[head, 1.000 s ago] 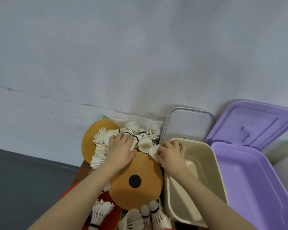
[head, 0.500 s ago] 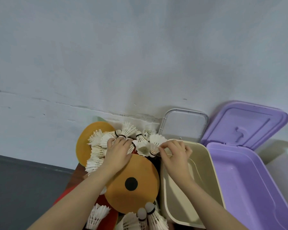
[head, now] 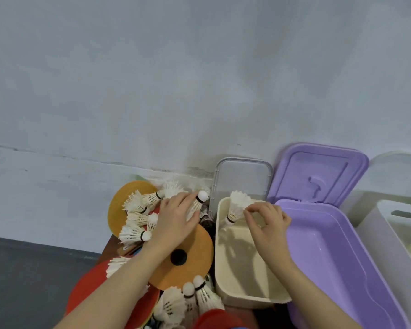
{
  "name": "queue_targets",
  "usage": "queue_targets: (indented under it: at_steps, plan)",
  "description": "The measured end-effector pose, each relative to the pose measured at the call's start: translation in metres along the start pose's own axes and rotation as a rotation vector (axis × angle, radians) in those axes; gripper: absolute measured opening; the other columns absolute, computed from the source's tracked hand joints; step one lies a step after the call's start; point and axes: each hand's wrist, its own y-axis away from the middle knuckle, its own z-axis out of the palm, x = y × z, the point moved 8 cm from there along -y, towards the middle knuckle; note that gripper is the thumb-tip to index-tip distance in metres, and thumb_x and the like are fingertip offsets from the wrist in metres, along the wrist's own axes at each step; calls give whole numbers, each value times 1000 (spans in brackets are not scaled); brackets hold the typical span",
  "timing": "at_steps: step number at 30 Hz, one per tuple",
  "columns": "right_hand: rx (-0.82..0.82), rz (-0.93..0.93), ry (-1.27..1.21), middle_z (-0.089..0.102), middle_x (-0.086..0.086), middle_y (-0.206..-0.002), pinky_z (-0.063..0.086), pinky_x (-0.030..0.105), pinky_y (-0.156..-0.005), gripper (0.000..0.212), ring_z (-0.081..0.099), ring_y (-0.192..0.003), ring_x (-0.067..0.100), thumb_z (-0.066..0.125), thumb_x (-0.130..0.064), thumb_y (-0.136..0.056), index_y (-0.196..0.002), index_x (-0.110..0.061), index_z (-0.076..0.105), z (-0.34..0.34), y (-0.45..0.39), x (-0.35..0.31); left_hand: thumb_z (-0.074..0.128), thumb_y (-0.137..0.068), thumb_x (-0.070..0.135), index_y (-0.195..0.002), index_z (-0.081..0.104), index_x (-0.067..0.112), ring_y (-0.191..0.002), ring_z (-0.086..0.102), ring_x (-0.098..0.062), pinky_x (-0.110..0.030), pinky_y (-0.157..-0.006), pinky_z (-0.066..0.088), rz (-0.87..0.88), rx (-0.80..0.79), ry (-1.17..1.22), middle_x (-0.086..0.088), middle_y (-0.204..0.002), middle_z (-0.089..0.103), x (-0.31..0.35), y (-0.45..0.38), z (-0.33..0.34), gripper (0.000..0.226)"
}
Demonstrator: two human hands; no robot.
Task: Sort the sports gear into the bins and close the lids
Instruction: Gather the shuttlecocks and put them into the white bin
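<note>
A white shuttlecock [head: 235, 207] hangs cork-down over the far end of the beige bin [head: 241, 295], pinched by its feather skirt in the right hand [head: 267, 224]; thumb and forefinger close the grip on the feathers while the other fingers curl loosely behind. The bin beneath it holds nothing else that I can see, and its grey lid [head: 243, 178] stands open against the wall [head: 199, 79].

The left hand [head: 176, 222] rests on the pile just left of the bin, its fingers closed around a second shuttlecock [head: 197, 203] whose white cork pokes out past the fingertips. Under that wrist lies an orange disc [head: 190, 264] with a black centre hole. More shuttlecocks [head: 138, 217] fan out beyond the hand over another orange disc [head: 126, 198], and a cluster of them [head: 188, 300] sits near the bottom of the heap beside red discs [head: 90, 288].

Right of the beige bin, touching it, is a purple bin [head: 342, 269] with its lid [head: 318, 172] tipped up against the wall. Further right stands a white bin [head: 394, 224], partly out of view.
</note>
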Motion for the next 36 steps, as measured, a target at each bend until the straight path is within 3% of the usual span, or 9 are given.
queue_targets:
  at_steps: [4, 7, 11, 14, 17, 23, 27, 34, 36]
  plan:
    - [53, -15, 24, 52, -30, -83, 21, 25, -80, 5, 42, -82, -5, 57, -30, -81, -78, -29, 60, -45, 6, 15, 49, -82, 34, -123, 57, 17, -99, 47, -10, -23, -84, 26, 91, 48, -6, 0, -104, 62, 60, -9, -7, 45]
    - [101, -69, 53, 53, -25, -82, 20, 20, -80, 18, 40, -81, -6, 49, -36, -82, -78, -26, 62, -87, 9, 29, 51, -81, 35, -120, 58, 18, -94, 53, -12, -28, -81, 34, 148, 48, -19, 0, -101, 63, 110, -18, 3, 44]
    - [136, -99, 84, 57, -16, -82, 23, 26, -78, 19, 47, -81, 7, 49, -34, -84, -80, -23, 64, -154, 16, 66, 52, -80, 37, -120, 57, 22, -90, 55, -13, -31, -77, 41, 190, 22, 28, 2, -97, 62, 188, -26, 24, 43]
    - [160, -93, 98, 57, -15, -84, 25, 26, -75, 19, 49, -81, 11, 49, -33, -84, -81, -21, 63, -210, 20, 99, 50, -80, 36, -118, 61, 21, -87, 52, -11, -25, -76, 38, 218, -18, 87, 3, -94, 62, 256, -28, 50, 43]
    - [202, -77, 111, 60, -7, -89, 32, 33, -78, 18, 52, -87, 15, 51, -28, -84, -82, -17, 64, -264, 24, 135, 50, -82, 36, -119, 61, 21, -86, 57, -16, -32, -71, 47, 233, -43, 170, 4, -95, 63, 319, -27, 83, 41]
    - [235, 14, 209, 64, 5, -100, 36, 36, -85, 7, 56, -96, 22, 61, -6, -85, -89, -11, 64, -348, 40, 207, 48, -86, 34, -127, 55, 11, -101, 52, -17, -24, -86, 40, 244, -111, 352, -5, -113, 63, 428, -22, 140, 47]
    - [236, 64, 267, 64, 11, -101, 33, 19, -86, 10, 59, -93, 28, 65, 2, -81, -90, -2, 66, -383, 43, 244, 59, -88, 13, -134, 48, 13, -114, 52, -19, -25, -96, 38, 172, -214, 435, -5, -127, 56, 468, -21, 179, 48]
    - [157, 106, 327, 65, 11, -102, 43, 27, -77, 6, 62, -90, 28, 66, 2, -81, -87, 0, 68, -382, 34, 284, 56, -82, -4, -124, 54, 12, -110, 48, -17, -17, -95, 31, 129, -272, 411, -3, -116, 53, 494, -39, 229, 44]
    - [119, 139, 341, 66, 9, -104, 46, 29, -73, 8, 63, -89, 27, 64, -1, -83, -90, -2, 68, -377, 29, 295, 56, -83, -2, -125, 53, 13, -113, 46, -19, -24, -101, 31, 123, -292, 363, -2, -118, 52, 494, -47, 242, 44]
